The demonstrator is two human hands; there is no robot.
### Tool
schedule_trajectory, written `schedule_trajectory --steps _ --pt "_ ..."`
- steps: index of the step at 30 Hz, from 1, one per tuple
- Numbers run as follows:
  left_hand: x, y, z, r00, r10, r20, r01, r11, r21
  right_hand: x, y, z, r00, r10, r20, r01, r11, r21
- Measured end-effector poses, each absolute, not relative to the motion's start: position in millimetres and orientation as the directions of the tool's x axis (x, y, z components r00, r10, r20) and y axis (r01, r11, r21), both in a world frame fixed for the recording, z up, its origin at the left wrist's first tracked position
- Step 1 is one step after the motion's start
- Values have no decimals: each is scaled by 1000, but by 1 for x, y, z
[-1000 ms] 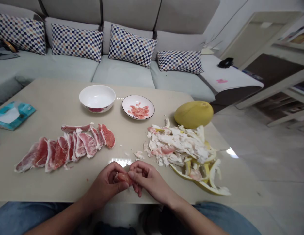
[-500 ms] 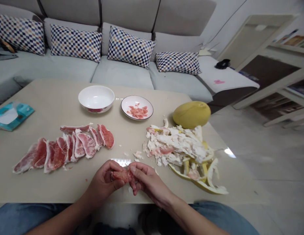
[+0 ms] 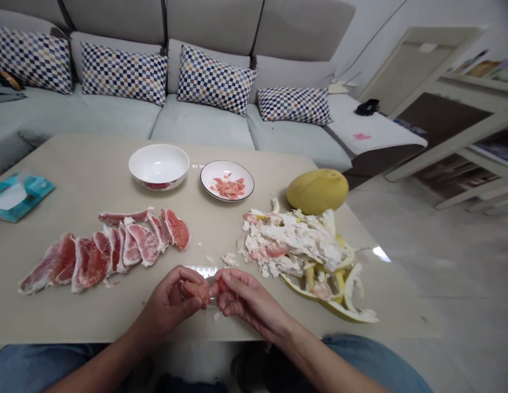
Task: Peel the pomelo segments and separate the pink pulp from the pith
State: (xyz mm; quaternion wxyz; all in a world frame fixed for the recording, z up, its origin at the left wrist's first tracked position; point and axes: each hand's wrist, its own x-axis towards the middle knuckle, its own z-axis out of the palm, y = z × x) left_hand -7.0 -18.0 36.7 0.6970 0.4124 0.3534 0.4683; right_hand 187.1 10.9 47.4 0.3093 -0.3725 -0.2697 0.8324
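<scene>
Near the table's front edge, my left hand [image 3: 169,300] is closed around a piece of red pomelo segment [image 3: 196,293]. Close beside it, my right hand [image 3: 247,300] pinches a smaller bit of red pomelo flesh [image 3: 223,284] between thumb and fingers. A narrow gap shows between the two pieces. To the left lies a row of pomelo segments [image 3: 147,244], several still with pale membrane. A heap of white pith and yellow peel [image 3: 294,243] is on the right. Beyond my hands, a dark-rimmed white plate [image 3: 207,183] holds small pink flesh pieces [image 3: 229,188].
A white bowl [image 3: 159,164] stands left of the plate. One whole yellow pomelo [image 3: 318,191] rests behind the peel heap. A teal tissue pack [image 3: 22,196] lies at the table's left. Behind the table [image 3: 85,180] is a sofa [image 3: 200,128] with checkered cushions.
My hands have drawn slightly apart, and the pomelo flesh between them has come apart into a piece in each hand. The view has shifted a little.
</scene>
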Motion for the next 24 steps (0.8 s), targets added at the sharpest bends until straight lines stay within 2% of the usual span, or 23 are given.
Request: schedule_trajectory --steps 4,6,9,12,15,17,20,24 --pt "-7 -17 37 340 916 -211 -440 353 826 188 8 45 -560 689 -460 -290 -683 -671" --pt "-8 -16 38 370 892 -261 -475 423 771 188 8 45 -549 696 -462 -204 -648 -734" --pt "-10 -14 41 406 860 -311 -493 492 717 194 25 49 -446 793 -415 63 -435 -898" --pt "-13 -11 41 414 852 -322 -534 513 672 203 79 57 -305 910 -281 226 -217 -950" --pt "-16 -8 38 418 846 -330 -611 531 587 210 153 66 -141 985 -102 372 -43 -927" --pt "-19 -7 36 417 840 -346 -652 542 531 208 195 70 -92 996 -18 472 28 -881" --pt "-23 -6 34 408 838 -363 -689 543 480 200 224 74 -100 992 70 563 115 -818" --pt "-27 -5 32 400 846 -352 -715 529 458 189 187 83 -204 972 118 590 218 -778"
